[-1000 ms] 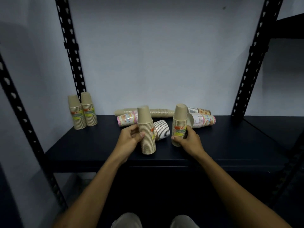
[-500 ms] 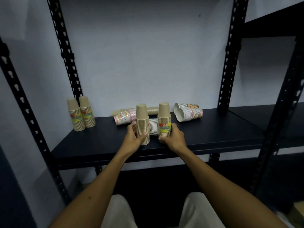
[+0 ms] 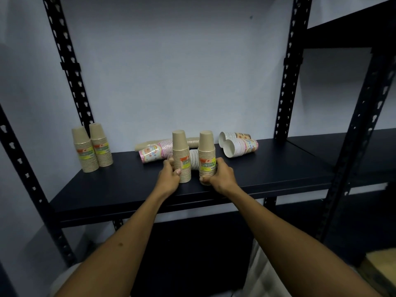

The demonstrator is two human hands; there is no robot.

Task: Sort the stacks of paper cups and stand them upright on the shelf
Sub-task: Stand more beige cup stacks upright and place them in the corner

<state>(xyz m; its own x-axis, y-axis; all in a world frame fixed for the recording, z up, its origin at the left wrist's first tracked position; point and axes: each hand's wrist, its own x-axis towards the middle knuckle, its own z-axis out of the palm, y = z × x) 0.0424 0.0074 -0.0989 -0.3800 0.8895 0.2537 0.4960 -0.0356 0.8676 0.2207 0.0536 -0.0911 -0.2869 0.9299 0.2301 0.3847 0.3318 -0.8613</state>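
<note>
My black shelf (image 3: 267, 168) spans frame middle. Two upright brown stacks (image 3: 92, 146) at left; two more (image 3: 194, 156) centre; patterned stacks (image 3: 240, 144) lying behind and right.

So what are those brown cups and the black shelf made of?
The brown cups look like plain matte kraft paper: dull tan sides, thin stacked rims showing as fine ridges, and a shiny printed label, probably a wrapper. The black shelf looks like painted metal: a smooth dark surface with a faint sheen, held by punched steel-looking posts. I can't tell for certain from here.
</note>
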